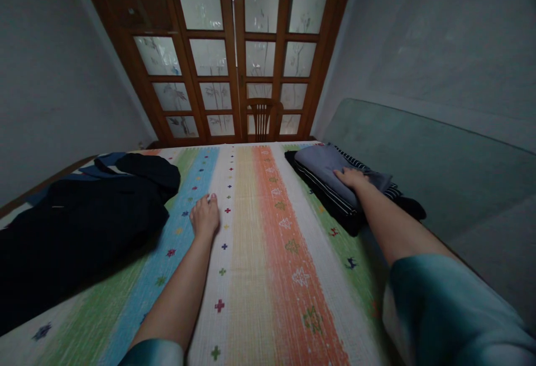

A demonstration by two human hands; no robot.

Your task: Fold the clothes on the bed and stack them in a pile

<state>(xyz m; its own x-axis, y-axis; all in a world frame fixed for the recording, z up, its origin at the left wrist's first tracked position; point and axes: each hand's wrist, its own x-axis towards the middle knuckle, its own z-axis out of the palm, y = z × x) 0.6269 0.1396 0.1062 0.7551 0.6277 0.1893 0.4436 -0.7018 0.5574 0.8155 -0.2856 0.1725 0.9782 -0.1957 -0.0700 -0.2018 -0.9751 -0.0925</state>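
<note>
My right hand [354, 178] lies flat on a stack of folded clothes at the right side of the bed, fingers spread. A grey folded garment [320, 164] is on top of the stack, with black cloth edged in white stripes [330, 192] below it. Near the middle of the striped bedspread [247, 243] rests my left hand [205, 213], its fingers curled in and nothing visible in them. To its left, apart from it, a heap of dark clothes [92, 232] spreads across the bed.
A pale green padded headboard [435, 159] runs along the right wall behind the folded stack. Beyond the far edge of the bed stands a wooden chair [262, 118], in front of wooden doors [238, 53] with glass panes. Blue and white cloth [106, 166] shows at the heap's far end.
</note>
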